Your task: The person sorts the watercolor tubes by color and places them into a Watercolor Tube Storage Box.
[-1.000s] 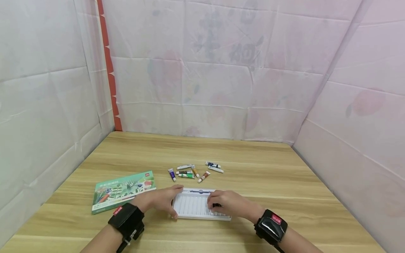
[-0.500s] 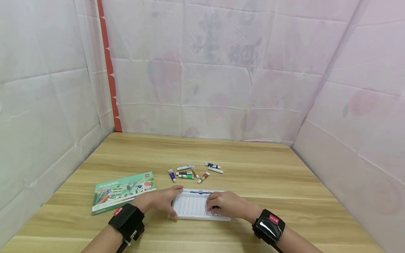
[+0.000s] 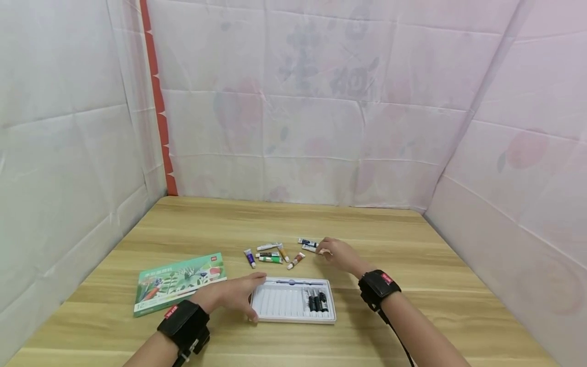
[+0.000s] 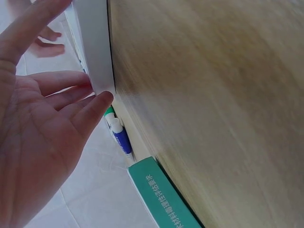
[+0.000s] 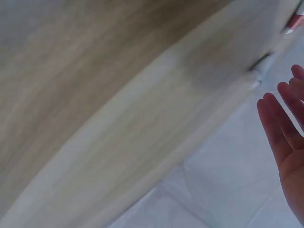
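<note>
In the head view a white plastic tray lies on the table, with several paint tubes in its right-hand slots and a thin brush along its back. My left hand holds the tray's left end, thumb at the near corner and fingers at the far one. Beyond the tray, my right hand is at the right end of a white tube, its fingers extended in the right wrist view. A dark-labelled tube lies just behind that one.
Left of these lie a purple tube, a green tube, a brown tube, a yellow tube and others. A green illustrated box lies beside my left forearm. White sheets enclose the table.
My right hand has left the tray's right side and moved up and away to the loose tubes, uncovering the tubes in the slots. My left hand stays on the tray.
</note>
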The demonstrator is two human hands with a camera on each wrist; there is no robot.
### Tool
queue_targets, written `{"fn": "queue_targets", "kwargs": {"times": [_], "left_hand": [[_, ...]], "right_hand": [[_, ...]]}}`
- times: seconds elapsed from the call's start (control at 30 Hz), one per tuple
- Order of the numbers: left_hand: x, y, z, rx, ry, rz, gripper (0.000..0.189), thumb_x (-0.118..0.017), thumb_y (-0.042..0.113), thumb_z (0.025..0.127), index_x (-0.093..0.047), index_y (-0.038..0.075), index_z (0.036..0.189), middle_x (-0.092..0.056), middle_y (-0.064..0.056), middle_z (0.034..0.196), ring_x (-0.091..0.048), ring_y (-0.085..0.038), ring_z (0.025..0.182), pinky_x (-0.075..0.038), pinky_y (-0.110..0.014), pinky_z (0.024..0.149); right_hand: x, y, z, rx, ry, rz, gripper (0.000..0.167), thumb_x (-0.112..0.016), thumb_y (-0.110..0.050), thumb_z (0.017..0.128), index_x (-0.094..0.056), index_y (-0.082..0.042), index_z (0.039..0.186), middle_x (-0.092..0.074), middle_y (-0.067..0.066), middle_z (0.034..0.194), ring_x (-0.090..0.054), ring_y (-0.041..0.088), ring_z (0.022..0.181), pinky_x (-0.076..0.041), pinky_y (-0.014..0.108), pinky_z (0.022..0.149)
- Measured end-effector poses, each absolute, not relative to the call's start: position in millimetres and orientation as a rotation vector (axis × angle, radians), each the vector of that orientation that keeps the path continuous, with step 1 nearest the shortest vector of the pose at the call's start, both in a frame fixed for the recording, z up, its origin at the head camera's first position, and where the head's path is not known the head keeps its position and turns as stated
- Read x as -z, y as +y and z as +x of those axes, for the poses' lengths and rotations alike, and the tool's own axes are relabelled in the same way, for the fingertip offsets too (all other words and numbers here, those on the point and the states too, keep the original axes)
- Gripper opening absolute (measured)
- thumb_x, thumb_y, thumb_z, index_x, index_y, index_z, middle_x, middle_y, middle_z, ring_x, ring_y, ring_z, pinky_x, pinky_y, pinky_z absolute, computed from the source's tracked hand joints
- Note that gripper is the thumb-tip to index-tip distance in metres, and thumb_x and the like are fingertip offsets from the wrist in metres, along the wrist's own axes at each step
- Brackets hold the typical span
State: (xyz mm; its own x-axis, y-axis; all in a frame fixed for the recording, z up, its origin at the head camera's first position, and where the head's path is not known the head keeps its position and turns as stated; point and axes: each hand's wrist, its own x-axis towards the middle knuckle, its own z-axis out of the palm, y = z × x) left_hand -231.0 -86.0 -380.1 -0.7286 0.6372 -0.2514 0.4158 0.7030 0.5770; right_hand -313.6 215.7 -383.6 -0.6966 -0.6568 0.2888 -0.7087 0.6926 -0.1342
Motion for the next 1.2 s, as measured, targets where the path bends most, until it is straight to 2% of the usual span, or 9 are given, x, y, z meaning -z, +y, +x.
{"fn": "queue_targets", "kwargs": {"times": [0.23, 0.5, 0.7, 0.97, 1.2], "left_hand": [[382, -85, -230, -0.679, 2.477, 0.835, 0.089, -0.08, 0.023, 0.07, -0.031, -0.005, 0.139, -0.024, -0.017, 0.146, -0.025, -0.032, 0.132, -0.025, -0.044, 0.105], [380, -86, -232, -0.673, 2.479, 0.827, 0.091, -0.08, 0.024, 0.07, -0.03, -0.004, 0.14, -0.022, -0.016, 0.147, -0.024, -0.031, 0.132, -0.025, -0.043, 0.105], [380, -87, -231, -0.682, 2.479, 0.829, 0.09, -0.08, 0.021, 0.069, -0.031, -0.005, 0.139, -0.023, -0.017, 0.146, -0.025, -0.033, 0.131, -0.025, -0.044, 0.105], [380, -87, -230, -0.681, 2.476, 0.809, 0.09, -0.08, 0.022, 0.069, -0.031, -0.004, 0.14, -0.023, -0.016, 0.147, -0.025, -0.032, 0.132, -0.025, -0.044, 0.105], [379, -86, -229, -0.678, 2.472, 0.794, 0.089, -0.08, 0.023, 0.07, -0.03, -0.003, 0.14, -0.022, -0.015, 0.147, -0.024, -0.032, 0.132, -0.025, -0.044, 0.105]], "right_hand": [[401, 216, -331, -0.36, -2.778, 1.044, 0.021, -0.056, 0.011, 0.082, -0.068, -0.003, 0.093, -0.062, 0.011, 0.093, -0.06, 0.026, 0.087, -0.051, 0.035, 0.074], [397, 206, -315, -0.303, -2.734, 1.178, 0.018, -0.062, 0.008, 0.08, -0.069, -0.005, 0.09, -0.061, 0.005, 0.086, -0.057, 0.017, 0.079, -0.049, 0.029, 0.067], [395, 201, -305, -0.283, -2.78, 1.139, 0.012, -0.069, -0.001, 0.078, -0.07, -0.011, 0.085, -0.055, -0.002, 0.081, -0.053, 0.011, 0.073, -0.047, 0.023, 0.062], [393, 201, -306, -0.181, -2.719, 1.301, 0.017, -0.072, -0.005, 0.076, -0.071, -0.01, 0.092, -0.059, 0.002, 0.091, -0.055, 0.015, 0.084, -0.049, 0.027, 0.07], [393, 201, -306, -0.127, -2.725, 1.317, 0.016, -0.07, -0.004, 0.079, -0.07, -0.011, 0.094, -0.059, -0.001, 0.088, -0.057, 0.011, 0.079, -0.049, 0.025, 0.066]]}}
